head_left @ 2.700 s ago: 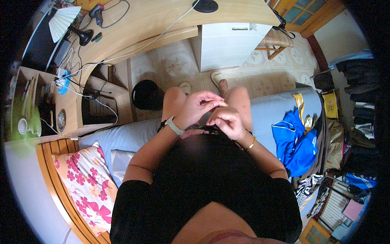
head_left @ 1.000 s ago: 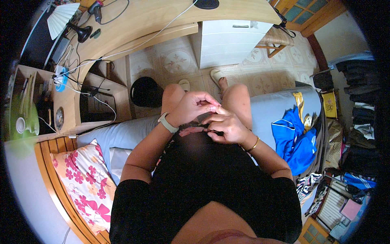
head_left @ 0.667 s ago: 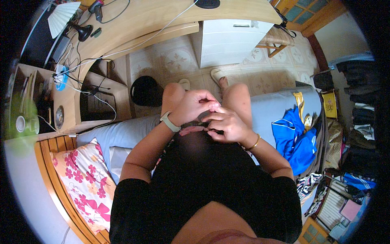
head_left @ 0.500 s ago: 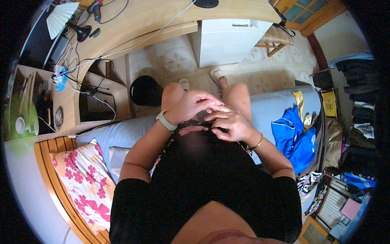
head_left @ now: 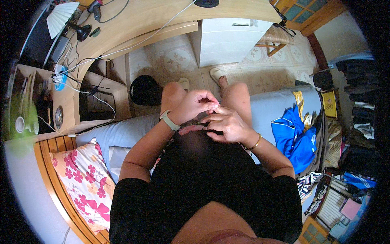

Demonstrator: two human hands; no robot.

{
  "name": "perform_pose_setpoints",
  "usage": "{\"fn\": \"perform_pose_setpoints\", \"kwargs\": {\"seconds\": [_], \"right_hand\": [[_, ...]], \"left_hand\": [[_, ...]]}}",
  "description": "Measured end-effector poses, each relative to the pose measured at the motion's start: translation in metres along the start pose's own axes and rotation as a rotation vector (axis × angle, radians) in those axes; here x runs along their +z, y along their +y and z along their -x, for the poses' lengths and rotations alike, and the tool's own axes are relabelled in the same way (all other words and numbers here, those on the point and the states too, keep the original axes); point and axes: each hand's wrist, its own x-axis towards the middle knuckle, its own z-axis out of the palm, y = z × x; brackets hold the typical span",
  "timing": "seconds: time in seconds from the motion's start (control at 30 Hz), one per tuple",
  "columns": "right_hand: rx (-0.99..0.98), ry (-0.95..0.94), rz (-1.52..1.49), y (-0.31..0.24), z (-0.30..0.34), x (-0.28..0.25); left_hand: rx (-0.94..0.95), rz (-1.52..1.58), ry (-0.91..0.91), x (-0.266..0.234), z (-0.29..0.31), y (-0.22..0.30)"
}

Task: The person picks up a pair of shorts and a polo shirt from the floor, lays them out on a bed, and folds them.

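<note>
Above my lap, my left hand (head_left: 194,105) and my right hand (head_left: 230,124) meet at the fingertips. The left thumb and fingers are pinched together; whatever lies between them, if anything, is too small to tell. My right thumb and index finger close in against the left fingertips, with the other right fingers curled below. Under the hands lies a dark patterned cloth (head_left: 198,120) across my thighs, with a pink patch (head_left: 190,129) near my waist. A pale watch (head_left: 169,120) circles my left wrist, a gold bracelet (head_left: 256,142) my right.
I sit on a bed with a blue-grey sheet (head_left: 264,106). Blue clothing (head_left: 294,140) lies to my right, a floral pillow (head_left: 83,183) to my left. Ahead are a curved wooden desk (head_left: 162,20) with cables, a white drawer cabinet (head_left: 231,44) and a black bin (head_left: 145,90).
My left fingers have bent from stretched out into a pinch. The right hand has shifted slightly left and its fingers have curled in closer.
</note>
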Motion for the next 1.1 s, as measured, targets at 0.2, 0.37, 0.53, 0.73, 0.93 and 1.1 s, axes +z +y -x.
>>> {"fn": "perform_pose_setpoints", "kwargs": {"seconds": [0.2, 0.37, 0.53, 0.73, 0.93, 1.1], "right_hand": [[0.005, -0.004, 0.067, 0.003, 0.003, -0.009], [-0.023, -0.013, 0.16, 0.005, 0.006, -0.013], [-0.051, -0.098, 0.277, 0.009, 0.012, -0.011], [-0.062, -0.075, 0.239, 0.013, 0.015, -0.003], [-0.036, -0.078, 0.179, 0.006, 0.008, -0.005], [-0.065, -0.031, 0.228, 0.008, 0.006, -0.003]], "left_hand": [[-0.073, -0.088, -0.005, 0.004, 0.001, 0.036], [0.024, -0.077, 0.02, 0.007, 0.009, 0.03], [0.153, -0.236, 0.086, 0.013, 0.013, 0.027], [0.452, -0.338, 0.116, 0.013, 0.008, 0.01], [0.461, -0.388, 0.169, 0.016, 0.009, 0.014], [0.282, -0.16, 0.209, 0.021, 0.01, 0.009]]}}
